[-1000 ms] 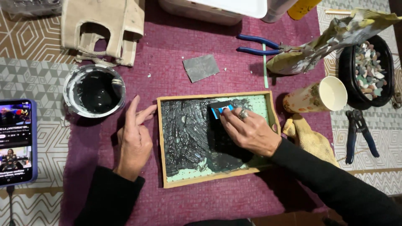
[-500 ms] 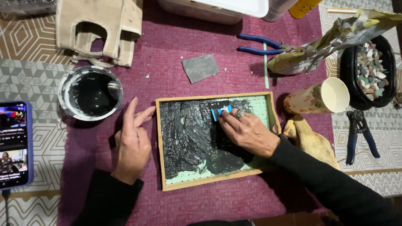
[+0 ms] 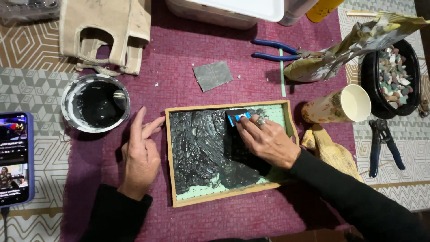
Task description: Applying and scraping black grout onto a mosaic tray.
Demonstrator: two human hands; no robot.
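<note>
A wooden-framed tray (image 3: 169, 157) of pale green mosaic tiles lies on a purple mat, mostly smeared with black grout. My right hand (image 3: 268, 140) presses a small blue card scraper (image 3: 237, 117) onto the grout near the tray's upper right. My left hand (image 3: 140, 154) rests flat on the mat against the tray's left edge, fingers apart, holding nothing. A bowl of black grout (image 3: 95, 107) sits to the upper left of that hand.
A phone (image 3: 15, 159) with a lit screen lies at the left edge. Blue pliers (image 3: 274, 49), a grey sanding pad (image 3: 212, 75), a paper cup (image 3: 339, 105), a yellow cloth (image 3: 330, 150), nippers (image 3: 381, 143) and a black bowl of tile pieces (image 3: 393, 78) lie around.
My right hand has slid the scraper slightly across the grout near the tray's top right. The left hand has stayed in place.
</note>
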